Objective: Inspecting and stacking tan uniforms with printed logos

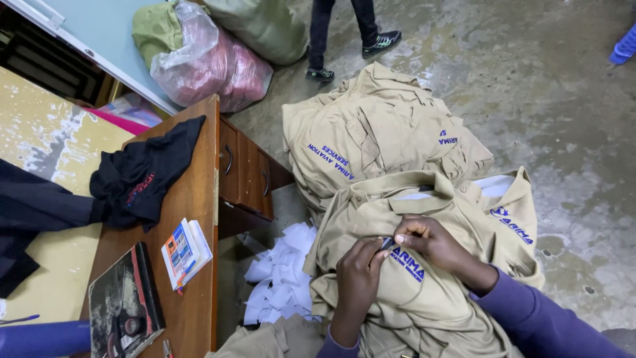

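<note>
A khaki polo shirt (424,292) with blue embroidered lettering on the chest lies across my lap. My left hand (358,275) pinches the fabric just left of the lettering. My right hand (424,238) presses on the shirt beside it and grips a small dark tool whose tip meets the lettering; the tool is mostly hidden by my fingers. Both wrists wear purple sleeves. Beyond my lap, a pile of matching khaki shirts (371,139) rests on the floor.
A wooden desk (199,192) with drawers stands at left, carrying a black garment (142,176), a booklet (185,252) and a dark book (126,305). White paper scraps (281,275) litter the floor. Stuffed bags (212,63) lie behind; a person's legs (344,33) stand on wet concrete.
</note>
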